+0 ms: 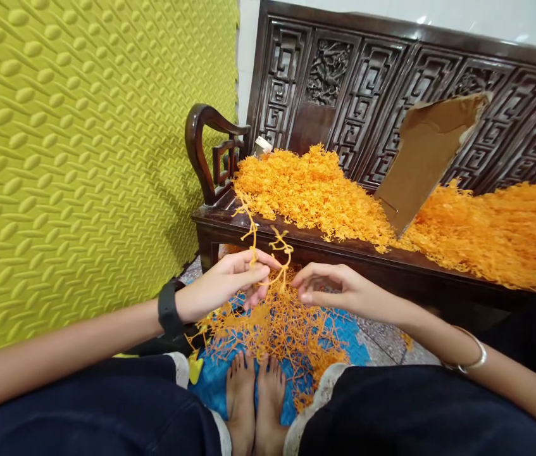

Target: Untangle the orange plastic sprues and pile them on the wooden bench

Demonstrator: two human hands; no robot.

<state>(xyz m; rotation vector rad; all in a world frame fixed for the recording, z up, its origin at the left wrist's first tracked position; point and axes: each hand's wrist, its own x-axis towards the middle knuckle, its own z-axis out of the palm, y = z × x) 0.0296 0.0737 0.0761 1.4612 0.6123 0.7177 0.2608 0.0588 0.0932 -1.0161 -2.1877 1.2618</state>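
My left hand, with a black band on its wrist, pinches a thin, branched orange plastic strip between thumb and fingers. Its upper end rises toward the bench seat, and a curled branch bends over to the right. Just right of that branch is my right hand, thumb and fingers slightly apart, with nothing visible between them. Below both hands lies a loose tangle of orange branched strips on a blue sheet, around my bare feet.
A dark carved wooden bench stands ahead. On its seat are a large heap of small orange pieces and a second orange heap, with an upright cardboard piece between them. Yellow textured matting covers the left side.
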